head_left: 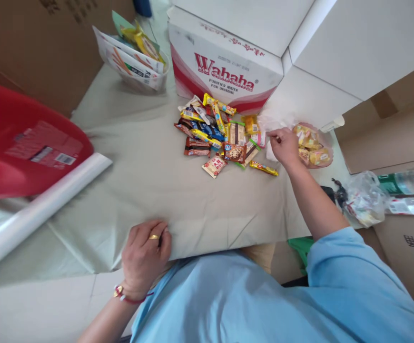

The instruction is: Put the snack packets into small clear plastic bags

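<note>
My right hand (284,146) reaches to the right end of the snack pile, its thumb and fingers pinched on a thin clear plastic bag (277,120). Small wrapped snacks (212,127) lie heaped on the cloth-covered table to the left of that hand, in yellow, brown, blue and pale wrappers. A yellow snack stick (264,168) lies at the near right of the heap. Just right of the hand is a pink bowl (330,155) holding yellow-wrapped snacks. My left hand (145,250) rests on the table's near edge with curled fingers, a ring and no visible object.
A Wahaha carton (224,62) stands behind the heap. At the back left is a clear tub (139,83) of snack packets. A red container (32,143) and a plastic roll (46,209) lie left. Bottles (412,182) and a knotted bag (366,200) are at right.
</note>
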Available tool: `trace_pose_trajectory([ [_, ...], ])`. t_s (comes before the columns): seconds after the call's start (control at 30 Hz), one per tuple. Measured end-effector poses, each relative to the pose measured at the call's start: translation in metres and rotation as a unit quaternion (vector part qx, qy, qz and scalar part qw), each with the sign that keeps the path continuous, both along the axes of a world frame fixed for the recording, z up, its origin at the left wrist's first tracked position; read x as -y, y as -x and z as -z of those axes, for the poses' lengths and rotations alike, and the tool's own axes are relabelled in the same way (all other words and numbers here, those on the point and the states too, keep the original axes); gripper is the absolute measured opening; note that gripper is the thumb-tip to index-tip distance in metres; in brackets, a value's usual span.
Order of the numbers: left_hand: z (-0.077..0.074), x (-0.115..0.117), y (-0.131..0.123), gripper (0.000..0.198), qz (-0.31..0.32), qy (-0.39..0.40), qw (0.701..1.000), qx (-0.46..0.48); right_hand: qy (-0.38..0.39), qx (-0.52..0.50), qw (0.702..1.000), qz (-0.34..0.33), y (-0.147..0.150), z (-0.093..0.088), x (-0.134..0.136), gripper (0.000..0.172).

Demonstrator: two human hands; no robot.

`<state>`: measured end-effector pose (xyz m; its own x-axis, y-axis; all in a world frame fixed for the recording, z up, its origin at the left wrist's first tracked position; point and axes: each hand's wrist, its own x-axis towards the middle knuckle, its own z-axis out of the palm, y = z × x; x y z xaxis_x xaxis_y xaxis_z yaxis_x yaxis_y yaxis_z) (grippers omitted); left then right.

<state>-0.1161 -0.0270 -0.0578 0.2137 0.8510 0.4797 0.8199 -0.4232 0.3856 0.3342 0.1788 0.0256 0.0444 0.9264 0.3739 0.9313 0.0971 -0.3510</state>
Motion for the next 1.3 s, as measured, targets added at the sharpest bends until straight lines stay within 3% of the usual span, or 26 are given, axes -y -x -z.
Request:
trace_pose_trajectory([
  [0.13, -0.003, 0.003, -0.005, 0.015, -0.012, 0.005, 1.0, -0.011, 0.004, -0.004, 0.995, -0.099, 0.068, -0.009, -0.039, 0.019],
  [0.37, -0.01, 0.005, -0.009, 0.019, -0.007, -0.005, 0.999, -0.05, 0.043, 0.037, 0.961, -0.271, 0.244, -0.01, -0.101, 0.02],
  [0.47, -0.01, 0.006, -0.009, 0.02, -0.013, 0.0, 0.999, -0.044, 0.035, 0.032, 0.957, -0.285, 0.306, -0.001, -0.134, 0.027],
  [0.6, -0.008, 0.007, -0.008, 0.023, -0.009, 0.006, 0.999, -0.032, 0.045, 0.001, 0.975, -0.217, 0.35, 0.013, -0.173, 0.033],
  [0.7, -0.007, 0.007, -0.008, 0.026, -0.008, 0.009, 1.0, -0.027, 0.084, -0.025, 0.984, -0.153, 0.358, 0.02, -0.183, 0.023],
  [0.8, -0.008, 0.007, -0.007, 0.027, -0.007, 0.004, 1.0, -0.024, 0.104, -0.019, 0.982, -0.154, 0.35, 0.022, -0.161, 0.022],
  [0.97, -0.007, 0.007, -0.006, 0.025, -0.001, 0.002, 0.999, -0.032, 0.102, -0.006, 0.978, -0.183, 0.317, 0.022, -0.068, 0.022],
  [1.07, -0.008, 0.006, -0.006, 0.022, 0.004, -0.009, 0.999, -0.039, 0.074, -0.124, 0.967, -0.21, 0.294, 0.02, -0.014, 0.022],
  [1.17, -0.01, 0.006, -0.008, 0.02, 0.0, -0.012, 0.999, -0.044, 0.056, -0.372, 0.905, -0.199, 0.268, 0.016, 0.011, 0.017],
  [1.3, -0.008, 0.006, -0.009, 0.02, -0.009, -0.012, 0.999, -0.047, 0.016, -0.643, 0.764, -0.056, 0.22, 0.009, -0.003, 0.011],
])
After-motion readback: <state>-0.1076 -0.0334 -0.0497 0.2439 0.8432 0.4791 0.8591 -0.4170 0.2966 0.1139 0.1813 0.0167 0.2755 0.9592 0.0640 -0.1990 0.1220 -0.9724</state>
